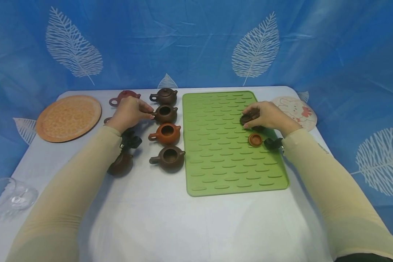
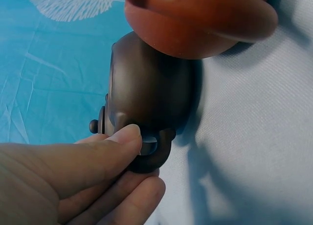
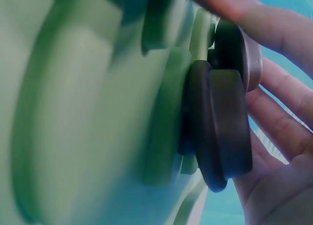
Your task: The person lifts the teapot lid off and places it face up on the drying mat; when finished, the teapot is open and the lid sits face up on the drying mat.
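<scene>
My left hand (image 1: 128, 113) pinches the handle of a dark brown lidless teapot (image 1: 165, 114); in the left wrist view thumb and fingers close on the handle of that dark teapot (image 2: 151, 83). Over the right part of the green mat (image 1: 222, 145), my right hand (image 1: 266, 115) has its fingers around a dark lid (image 1: 245, 119). The right wrist view shows one dark lid (image 3: 230, 122) near the palm and another (image 3: 239, 54) behind it at the fingers. An orange-brown lid (image 1: 255, 139) lies on the mat just below the hand.
Beside the held teapot stand a lidded dark teapot (image 1: 166, 96), an orange teapot (image 1: 167, 134) and a brown one (image 1: 171, 159). Further left are a red teapot (image 1: 126, 95), another brown one (image 1: 120, 165), a round mat (image 1: 68, 118) and a clear glass (image 1: 23, 196). A rabbit-print disc (image 1: 298, 111) lies right.
</scene>
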The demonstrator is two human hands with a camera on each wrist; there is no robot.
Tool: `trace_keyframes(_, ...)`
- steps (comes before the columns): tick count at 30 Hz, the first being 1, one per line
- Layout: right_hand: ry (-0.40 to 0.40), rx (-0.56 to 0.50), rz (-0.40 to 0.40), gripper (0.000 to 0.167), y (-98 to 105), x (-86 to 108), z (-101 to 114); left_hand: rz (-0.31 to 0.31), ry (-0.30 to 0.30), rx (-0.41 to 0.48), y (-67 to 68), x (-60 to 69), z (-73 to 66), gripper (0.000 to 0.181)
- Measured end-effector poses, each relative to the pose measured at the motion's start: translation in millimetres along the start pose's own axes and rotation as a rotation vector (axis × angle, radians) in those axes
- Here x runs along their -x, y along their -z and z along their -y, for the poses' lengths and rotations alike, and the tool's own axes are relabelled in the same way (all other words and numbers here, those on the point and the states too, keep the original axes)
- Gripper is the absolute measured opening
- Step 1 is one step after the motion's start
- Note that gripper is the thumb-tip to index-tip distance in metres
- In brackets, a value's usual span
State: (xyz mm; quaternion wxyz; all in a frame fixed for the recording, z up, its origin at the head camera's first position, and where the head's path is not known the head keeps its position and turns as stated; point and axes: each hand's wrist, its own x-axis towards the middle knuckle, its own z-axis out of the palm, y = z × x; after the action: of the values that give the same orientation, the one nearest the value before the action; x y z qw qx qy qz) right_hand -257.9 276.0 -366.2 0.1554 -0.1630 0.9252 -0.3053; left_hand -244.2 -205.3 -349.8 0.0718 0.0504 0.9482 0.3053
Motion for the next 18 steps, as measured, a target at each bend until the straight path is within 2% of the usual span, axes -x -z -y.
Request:
trace_keyframes(10,0.011,-0.025,0.020,0.059,4.0,2.0,-0.4,0.024,0.000,-0.008,1.4,0.3,-0.5,0.026)
trace_keyframes(18,0.034,-0.013,0.046,0.066,11.8,0.6,5.7,0.045,0.006,0.006,17.1,8.9,0.0,0.035)
